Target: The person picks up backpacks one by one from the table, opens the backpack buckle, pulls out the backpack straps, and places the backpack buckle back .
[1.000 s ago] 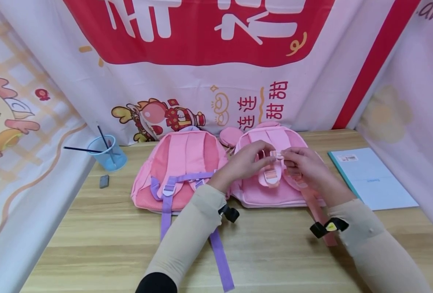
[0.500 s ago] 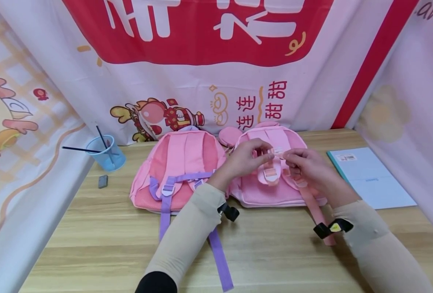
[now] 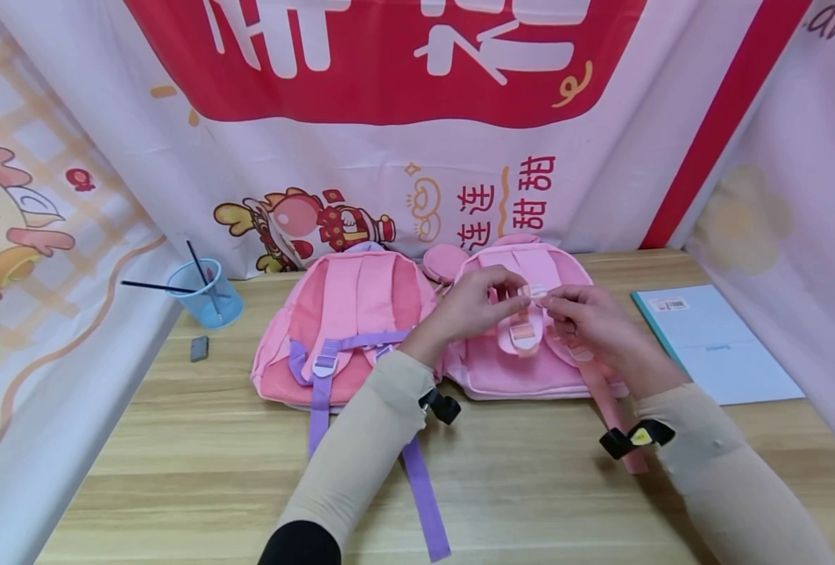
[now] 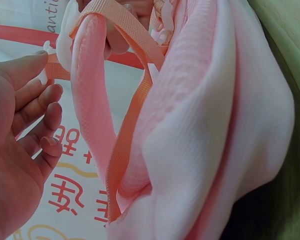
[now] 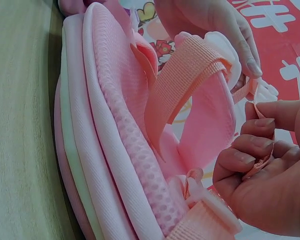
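Two pink backpacks stand side by side on the table, their strap sides toward me. At the right backpack [image 3: 509,380], my left hand [image 3: 475,306] pinches a small white buckle [image 4: 43,76] on a peach strap between thumb and forefinger. My right hand [image 3: 597,322] faces it closely and pinches the narrow peach strap [image 5: 260,167], which runs up to that buckle and is partly hidden in the curled fingers. A padded shoulder strap [image 5: 210,125] with a wider peach webbing [image 5: 185,75] and a white adjuster loops out below the hands.
The left backpack [image 3: 357,290] has purple straps [image 3: 424,502] trailing over the table. A blue cup [image 3: 220,306] with thin black sticks and a grey eraser-like block [image 3: 199,348] are at the left. A light blue notebook [image 3: 721,345] lies at the right. Printed cloth [image 3: 389,94] hangs behind.
Both hands stay at the buckle in nearly the same place. My right hand shifted slightly right, then a little back. The backpacks have not moved.
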Demonstrator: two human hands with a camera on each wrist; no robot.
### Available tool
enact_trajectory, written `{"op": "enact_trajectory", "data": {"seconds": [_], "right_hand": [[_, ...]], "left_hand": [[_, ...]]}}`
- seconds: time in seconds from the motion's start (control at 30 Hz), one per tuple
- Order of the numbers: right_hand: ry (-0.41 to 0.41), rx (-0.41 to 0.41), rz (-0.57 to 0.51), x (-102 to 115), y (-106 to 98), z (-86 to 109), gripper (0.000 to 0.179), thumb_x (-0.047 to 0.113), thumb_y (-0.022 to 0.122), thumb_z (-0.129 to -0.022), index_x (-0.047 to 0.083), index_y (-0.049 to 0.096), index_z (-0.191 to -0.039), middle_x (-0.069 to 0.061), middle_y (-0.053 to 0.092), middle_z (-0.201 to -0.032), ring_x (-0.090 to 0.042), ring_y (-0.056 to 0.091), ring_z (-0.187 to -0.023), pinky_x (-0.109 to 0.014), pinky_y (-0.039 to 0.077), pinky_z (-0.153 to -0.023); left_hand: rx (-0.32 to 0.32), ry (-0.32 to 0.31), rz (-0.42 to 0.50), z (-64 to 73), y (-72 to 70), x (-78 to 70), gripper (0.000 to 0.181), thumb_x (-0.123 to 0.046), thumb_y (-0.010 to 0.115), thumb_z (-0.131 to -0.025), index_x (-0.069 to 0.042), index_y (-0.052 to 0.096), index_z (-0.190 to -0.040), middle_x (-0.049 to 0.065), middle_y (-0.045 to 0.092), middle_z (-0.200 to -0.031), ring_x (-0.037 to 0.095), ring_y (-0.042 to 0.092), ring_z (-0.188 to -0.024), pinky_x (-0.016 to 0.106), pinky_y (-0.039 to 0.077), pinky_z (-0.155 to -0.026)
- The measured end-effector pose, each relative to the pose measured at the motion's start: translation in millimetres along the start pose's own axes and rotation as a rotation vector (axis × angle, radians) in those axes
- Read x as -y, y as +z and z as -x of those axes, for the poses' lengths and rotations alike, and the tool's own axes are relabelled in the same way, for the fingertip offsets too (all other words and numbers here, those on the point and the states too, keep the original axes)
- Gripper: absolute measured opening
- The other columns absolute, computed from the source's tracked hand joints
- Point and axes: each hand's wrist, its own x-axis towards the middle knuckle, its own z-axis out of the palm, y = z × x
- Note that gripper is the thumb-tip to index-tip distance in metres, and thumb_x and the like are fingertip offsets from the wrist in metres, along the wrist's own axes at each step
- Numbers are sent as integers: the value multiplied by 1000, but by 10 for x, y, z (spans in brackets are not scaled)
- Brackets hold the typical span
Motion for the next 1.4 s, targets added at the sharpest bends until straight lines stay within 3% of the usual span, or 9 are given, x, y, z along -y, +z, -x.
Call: {"op": "enact_trajectory", "data": {"seconds": [0.23, 0.43, 0.6, 0.8, 0.93, 1.4], "right_hand": [[-21, 4, -1, 35, 36, -9, 43, 35, 58, -113, 8, 58, -146, 5, 64, -108, -15, 59, -96, -23, 56, -84], [-19, 9, -10, 44, 50, -30, 47, 35, 56, -113, 7, 56, -151, 6, 66, -117, -13, 60, -101, -22, 56, -92], [2, 7, -36, 28, 44, -29, 44, 35, 56, -114, 9, 57, -149, 5, 65, -113, -15, 61, -99, -22, 57, -87], [25, 48, -101, -1, -23, -2, 36, 37, 58, -113, 11, 61, -137, 2, 62, -97, -12, 59, -83, -20, 54, -72], [49, 54, -59, 0, -82, 30, 41, 40, 60, -111, 12, 61, -141, 0, 64, -97, -11, 57, -77, -20, 49, -63], [27, 72, -77, -2, -92, 37, 39, 32, 57, -113, 9, 58, -145, 2, 61, -86, -11, 55, -69, -21, 48, -60]], "left_hand": [[14, 4, 1, -16, 1, -3, 27, -26, 74, -104, -11, 76, -126, 3, 74, -109, 13, 64, -100, 37, 56, -96], [24, 3, -18, -17, 2, 6, 26, -28, 74, -104, -13, 76, -125, 2, 74, -110, 13, 65, -101, 30, 55, -92], [26, -22, -25, -5, 4, 7, 28, -29, 74, -104, -15, 77, -127, 1, 77, -119, 14, 67, -107, 28, 53, -96], [18, -27, -22, -1, 1, 10, 28, -28, 75, -103, -14, 77, -127, 3, 78, -121, 17, 69, -113, 38, 55, -105], [10, -32, -12, -1, -10, 13, 28, -27, 76, -103, -13, 77, -127, 3, 78, -122, 18, 69, -114, 45, 55, -108], [13, -12, -9, -15, 5, 41, 29, -26, 76, -103, -11, 77, -128, 5, 77, -121, 18, 69, -112, 42, 56, -106]]}}
